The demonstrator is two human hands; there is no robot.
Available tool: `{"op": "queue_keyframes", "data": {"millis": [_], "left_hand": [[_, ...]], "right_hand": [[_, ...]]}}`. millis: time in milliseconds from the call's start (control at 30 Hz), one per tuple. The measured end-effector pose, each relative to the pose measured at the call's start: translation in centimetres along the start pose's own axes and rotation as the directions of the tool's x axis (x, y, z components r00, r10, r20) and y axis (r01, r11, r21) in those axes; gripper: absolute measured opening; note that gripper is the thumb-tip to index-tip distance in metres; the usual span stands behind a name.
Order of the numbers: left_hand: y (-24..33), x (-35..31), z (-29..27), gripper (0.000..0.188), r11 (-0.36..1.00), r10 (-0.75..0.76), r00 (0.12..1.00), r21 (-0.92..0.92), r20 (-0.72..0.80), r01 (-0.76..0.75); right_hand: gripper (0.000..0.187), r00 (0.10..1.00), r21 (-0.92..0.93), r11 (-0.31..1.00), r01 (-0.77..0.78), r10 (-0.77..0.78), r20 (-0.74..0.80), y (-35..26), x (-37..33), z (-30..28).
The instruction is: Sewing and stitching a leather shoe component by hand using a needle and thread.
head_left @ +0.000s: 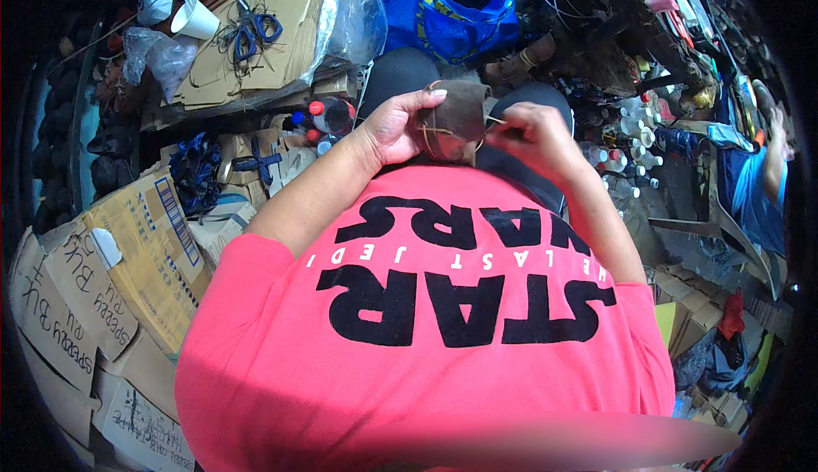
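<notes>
Over my lap, my left hand (398,126) grips a dark brown piece that looks like leather (457,112), thumb along its upper left corner. A pale thread or cord runs across the lower part of the piece. On its right side my right hand (538,137) is closed, with a thin light strand (495,119) at its fingertips. Whether that strand is a thread or a thin tool, I cannot tell. The fingers of my left hand are partly hidden behind the brown piece.
Blue-handled scissors (256,31) lie with dark scraps on stacked cardboard sheets (294,25), beside a white cup (195,19). A blue bag (467,25) sits ahead. Bottles (331,117) stand left, more bottles (632,144) right. Cardboard boxes (145,242) fill the left; another person's arm (774,161) shows far right.
</notes>
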State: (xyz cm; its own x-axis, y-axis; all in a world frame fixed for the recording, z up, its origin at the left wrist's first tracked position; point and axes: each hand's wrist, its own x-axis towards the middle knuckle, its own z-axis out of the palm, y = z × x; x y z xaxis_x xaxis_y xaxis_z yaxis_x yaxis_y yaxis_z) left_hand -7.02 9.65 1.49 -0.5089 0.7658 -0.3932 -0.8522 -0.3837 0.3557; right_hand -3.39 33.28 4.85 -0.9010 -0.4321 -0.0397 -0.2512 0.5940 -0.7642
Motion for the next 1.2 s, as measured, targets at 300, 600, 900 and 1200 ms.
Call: {"op": "queue_keyframes", "data": {"millis": [300, 600, 900, 1200], "left_hand": [[-0.7, 3.3, 0.0, 0.047, 0.975, -0.192, 0.975, -0.093, 0.107, 0.203], [-1.0, 3.4, 1.6, 0.044, 0.972, -0.190, 0.972, -0.115, 0.137, 0.206], [-1.2, 4.2, 0.7, 0.043, 0.986, -0.138, 0.990, -0.099, -0.029, 0.135], [-1.1, 4.4, 0.2, 0.044, 0.988, -0.133, 0.991, -0.083, -0.018, 0.131]], "right_hand": [[0.015, 0.665, 0.823, 0.535, 0.191, 0.546, -0.510, 4.3, -1.6, -6.2], [0.039, 0.736, 0.854, 0.422, 0.305, 0.464, -0.492, 7.6, -5.1, -10.4], [0.064, 0.946, 0.561, 0.784, -0.265, 0.325, -0.009, 1.3, -3.7, -3.1], [0.021, 0.980, 0.292, 0.942, -0.163, 0.188, -0.058, 2.9, -2.4, -1.8]]}}
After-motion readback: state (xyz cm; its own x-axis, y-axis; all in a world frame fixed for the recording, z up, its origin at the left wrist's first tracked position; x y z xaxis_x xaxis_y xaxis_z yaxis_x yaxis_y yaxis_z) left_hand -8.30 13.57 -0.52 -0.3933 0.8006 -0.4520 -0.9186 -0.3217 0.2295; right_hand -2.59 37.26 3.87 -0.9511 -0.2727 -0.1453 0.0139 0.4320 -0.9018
